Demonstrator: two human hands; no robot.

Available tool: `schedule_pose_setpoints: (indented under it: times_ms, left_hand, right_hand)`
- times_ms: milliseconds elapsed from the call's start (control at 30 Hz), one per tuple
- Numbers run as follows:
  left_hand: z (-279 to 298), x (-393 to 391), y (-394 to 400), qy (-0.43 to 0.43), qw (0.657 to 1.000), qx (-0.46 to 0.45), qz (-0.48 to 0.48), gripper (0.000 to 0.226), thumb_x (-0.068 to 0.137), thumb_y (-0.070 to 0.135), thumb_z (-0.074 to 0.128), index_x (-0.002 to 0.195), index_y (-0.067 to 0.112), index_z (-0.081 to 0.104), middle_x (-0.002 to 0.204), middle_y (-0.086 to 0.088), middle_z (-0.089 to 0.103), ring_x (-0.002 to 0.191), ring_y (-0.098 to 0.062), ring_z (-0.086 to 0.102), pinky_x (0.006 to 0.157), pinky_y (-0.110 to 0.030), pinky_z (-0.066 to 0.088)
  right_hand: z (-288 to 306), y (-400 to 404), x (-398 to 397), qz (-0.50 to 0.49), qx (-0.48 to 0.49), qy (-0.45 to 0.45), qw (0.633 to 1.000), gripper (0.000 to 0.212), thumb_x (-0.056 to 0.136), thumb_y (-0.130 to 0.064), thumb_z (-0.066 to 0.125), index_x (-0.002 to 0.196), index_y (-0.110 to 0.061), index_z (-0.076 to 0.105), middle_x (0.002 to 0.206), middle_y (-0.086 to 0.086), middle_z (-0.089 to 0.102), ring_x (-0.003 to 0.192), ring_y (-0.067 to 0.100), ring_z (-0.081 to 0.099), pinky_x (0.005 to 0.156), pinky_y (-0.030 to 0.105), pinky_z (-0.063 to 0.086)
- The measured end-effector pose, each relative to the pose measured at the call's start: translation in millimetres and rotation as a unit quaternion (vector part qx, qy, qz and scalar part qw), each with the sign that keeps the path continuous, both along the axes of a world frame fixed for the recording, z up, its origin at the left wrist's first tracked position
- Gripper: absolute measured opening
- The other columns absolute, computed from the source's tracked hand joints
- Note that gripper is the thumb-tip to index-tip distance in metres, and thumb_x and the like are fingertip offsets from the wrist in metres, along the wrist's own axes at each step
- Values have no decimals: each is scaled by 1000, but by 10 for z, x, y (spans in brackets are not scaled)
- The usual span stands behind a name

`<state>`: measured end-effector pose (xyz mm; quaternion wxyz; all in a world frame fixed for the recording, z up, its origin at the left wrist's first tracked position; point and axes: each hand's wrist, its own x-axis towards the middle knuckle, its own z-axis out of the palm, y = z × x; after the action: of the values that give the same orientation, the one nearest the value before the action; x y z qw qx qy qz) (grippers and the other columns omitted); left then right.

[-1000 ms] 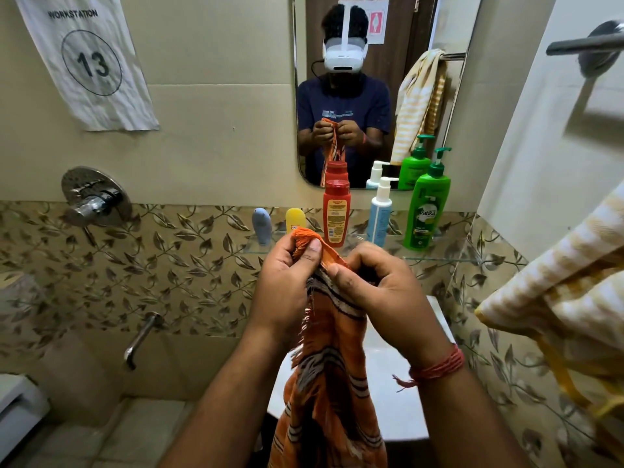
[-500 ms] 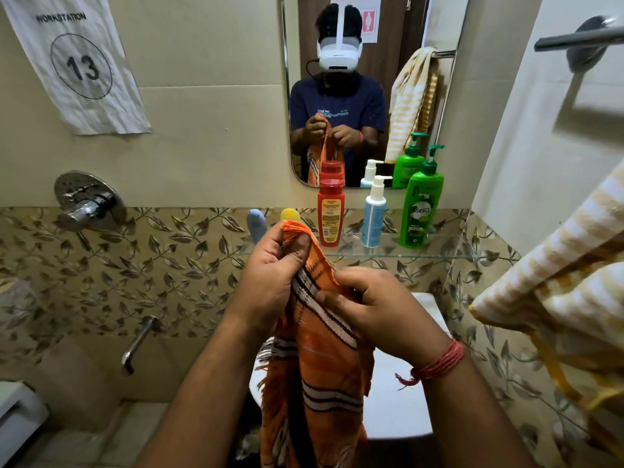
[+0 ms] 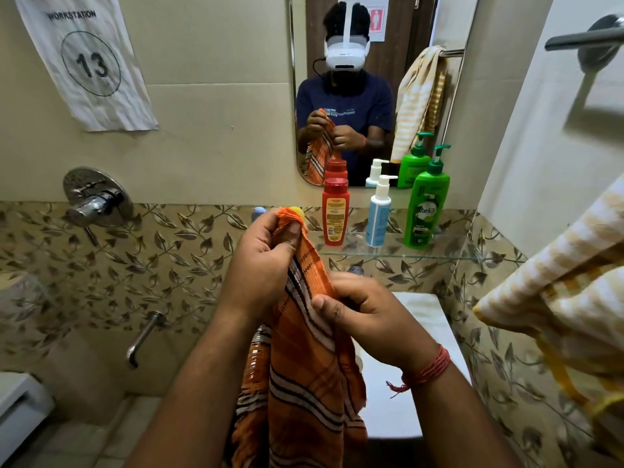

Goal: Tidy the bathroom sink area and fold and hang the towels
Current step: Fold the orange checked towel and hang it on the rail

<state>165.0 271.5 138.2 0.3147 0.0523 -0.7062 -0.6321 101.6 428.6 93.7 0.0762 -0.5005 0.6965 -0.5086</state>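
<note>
- Orange striped towel (image 3: pixel 304 383) held in front of the person, over the white sink (image 3: pixel 422 332); it hangs with its long axis vertical, lower end running out of frame at the bottom.
- Left hand (image 3: pixel 260 265) is the upper one: fingers closed tight, pinching the fringed top corner of the towel, which sticks up just above the knuckles.
- Right hand (image 3: pixel 364 315) is lower and to the right: fingers curled shut on the towel's right edge, thumb on the near face of the cloth.
- Key relation: both grips sit along one edge, left high, right low, close together; the rest of the towel hangs below both hands. Left hand has the corner, so the right looks like the one free to slide down the edge and find the next corner. That is a judgement.
- Step looks like finding corners and edges before folding; no fold made yet, towel bunched.
- Yellow-striped towel (image 3: pixel 557 292) hangs at right, near the right forearm but not touching it; its bar is not clearly seen.
- Empty towel bar (image 3: pixel 584 38) top right on the wall, well above both hands; probable hanging spot.
- Glass shelf (image 3: pixel 456 255) behind the hands carries a red bottle (image 3: pixel 335 211), a blue pump bottle (image 3: pixel 378 214) and a green pump bottle (image 3: pixel 427 207), all upright.
- Risk: the loose cloth could drag in the sink.
</note>
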Motion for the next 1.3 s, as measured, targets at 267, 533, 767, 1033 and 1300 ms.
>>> schedule_pose_setpoints:
  times_ms: [267, 533, 767, 1033, 1300]
  left_hand:
    - [10, 7, 32, 17, 998, -19, 49, 15, 103, 18, 51, 97, 19, 65, 73, 2, 61, 58, -5, 59, 54, -21, 50]
    - [-15, -21, -90, 52, 979, 29, 194, 10, 102, 25, 54, 101, 25, 63, 86, 10, 68, 72, 4, 64, 66, -16, 51]
    - [-16, -26, -131, 35, 975, 32, 216, 22, 103, 30, 52, 117, 18, 63, 95, 7, 68, 88, -8, 66, 80, -29, 56]
    - [72, 32, -191, 57, 972, 40, 224, 14, 104, 26, 52, 94, 28, 62, 70, 22, 68, 62, 10, 62, 57, -11, 49]
    - [133, 35, -251, 99, 962, 33, 253, 8, 103, 20, 53, 105, 22, 60, 77, 14, 65, 61, 13, 60, 57, -9, 46]
  right_hand:
    - [-19, -72, 113, 52, 178, 59, 981, 56, 97, -52, 52, 69, -4, 54, 70, 9, 50, 61, 22, 49, 58, 42, 42]
    - [-32, 36, 43, 18, 321, 23, 947, 46, 98, -50, 52, 71, -13, 52, 67, 5, 44, 60, 16, 42, 57, 31, 33]
    - [-140, 116, -56, -17, 257, -7, 966, 58, 95, -61, 42, 79, -8, 58, 79, 16, 60, 72, 31, 56, 69, 44, 47]
    - [-91, 130, -48, -100, 167, 193, 962, 66, 93, -68, 25, 77, -17, 63, 78, -5, 60, 75, 11, 57, 68, 38, 48]
    - [-368, 98, -75, 4, 214, 116, 970, 67, 90, -71, 41, 81, -11, 67, 76, 5, 62, 71, 20, 59, 65, 44, 49]
